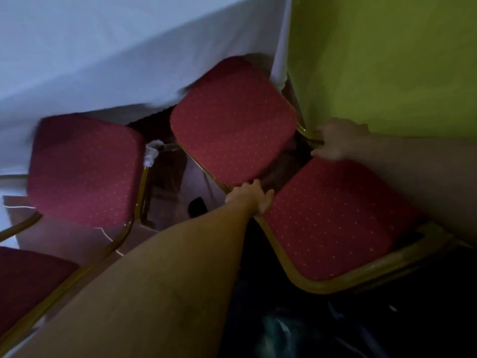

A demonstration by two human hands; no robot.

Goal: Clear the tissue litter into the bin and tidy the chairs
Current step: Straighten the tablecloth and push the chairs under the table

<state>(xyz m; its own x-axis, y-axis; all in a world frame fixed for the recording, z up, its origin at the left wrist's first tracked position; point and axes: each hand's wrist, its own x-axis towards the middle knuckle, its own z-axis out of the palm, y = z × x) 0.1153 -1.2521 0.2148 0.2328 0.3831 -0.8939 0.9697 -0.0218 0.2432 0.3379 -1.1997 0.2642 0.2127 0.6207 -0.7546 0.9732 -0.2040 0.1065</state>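
Note:
Three red dotted chairs with gold frames crowd against a white-clothed table (103,52). The nearest chair seat (335,220) is at the right, and my left hand (254,198) grips its near-left corner. At the far corner of the same seat my right hand (338,142) holds on, its fingers curled beside a gold frame bar. A middle chair (232,120) is tucked partly under the cloth, and a left chair (82,169) stands beside it. A crumpled white tissue (152,152) lies between those two chairs, on the left chair's edge.
A green wall (387,60) closes the right side, close to the chairs. A fourth red chair (25,280) shows at the bottom left. Something dark and glossy, perhaps a bag (284,334), lies low in view. A small dark object (197,205) sits on the floor.

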